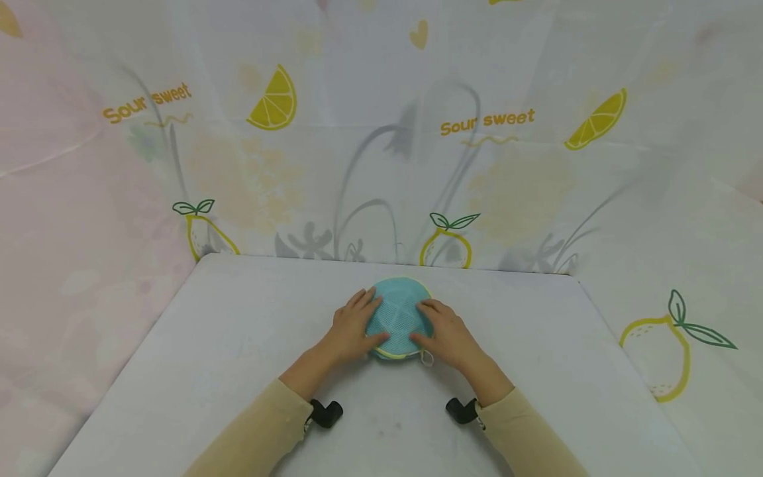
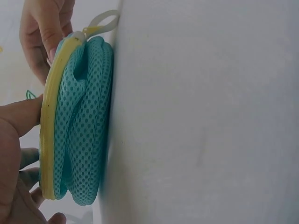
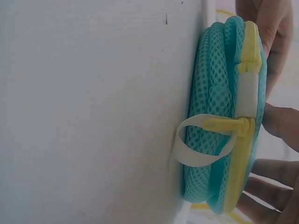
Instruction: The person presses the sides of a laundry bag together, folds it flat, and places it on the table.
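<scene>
A round turquoise mesh laundry bag [image 1: 398, 318] with a yellow zipper lies collapsed on the white table. My left hand [image 1: 356, 326] rests on its left side, thumb toward the near edge and fingers spread at the far side. From the right, my right hand [image 1: 447, 331] touches the top in the same way. The left wrist view shows the mesh side [image 2: 86, 126] folded in layers under the yellow zipper band [image 2: 49, 126]. A pale loop [image 3: 187, 144] hangs from the yellow zipper pull [image 3: 224, 125] in the right wrist view, close to my right hand.
The white table [image 1: 238, 318] ends at a fabric backdrop [image 1: 369, 165] printed with lemons and lettering. A black wrist device [image 1: 326, 414] sits at the left cuff, and another black device [image 1: 461, 411] at the right cuff.
</scene>
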{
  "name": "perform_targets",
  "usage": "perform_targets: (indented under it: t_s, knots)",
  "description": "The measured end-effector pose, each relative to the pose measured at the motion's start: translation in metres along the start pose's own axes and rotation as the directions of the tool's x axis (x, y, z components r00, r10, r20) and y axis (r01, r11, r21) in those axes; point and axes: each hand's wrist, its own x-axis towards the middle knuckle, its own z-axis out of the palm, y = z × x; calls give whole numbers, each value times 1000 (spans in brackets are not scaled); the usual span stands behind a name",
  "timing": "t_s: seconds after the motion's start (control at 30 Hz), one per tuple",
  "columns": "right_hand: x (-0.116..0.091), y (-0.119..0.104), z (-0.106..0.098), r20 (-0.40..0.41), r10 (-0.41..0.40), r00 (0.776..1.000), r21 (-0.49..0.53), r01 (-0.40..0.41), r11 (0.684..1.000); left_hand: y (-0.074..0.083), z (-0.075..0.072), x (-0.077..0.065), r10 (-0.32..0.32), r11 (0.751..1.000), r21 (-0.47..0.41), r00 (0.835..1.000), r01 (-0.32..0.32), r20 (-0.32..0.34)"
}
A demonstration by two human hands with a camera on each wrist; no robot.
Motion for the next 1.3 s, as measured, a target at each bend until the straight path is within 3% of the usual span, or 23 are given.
perform_targets:
  t_s: [0.4, 0.63, 1.3]
  knots:
    - [2, 0, 0, 28, -12, 1000, -27, 12, 1000, -2, -6, -2, 53, 997, 43, 992, -59, 113]
    - [2, 0, 1, 53, -2, 999, -32, 3, 999, -1, -7, -1, 34, 998, 52, 987, -43, 157]
    - [2, 3, 2, 117, 39, 992, 38, -44, 998, 1, -4, -2, -19, 998, 57, 983, 9, 183]
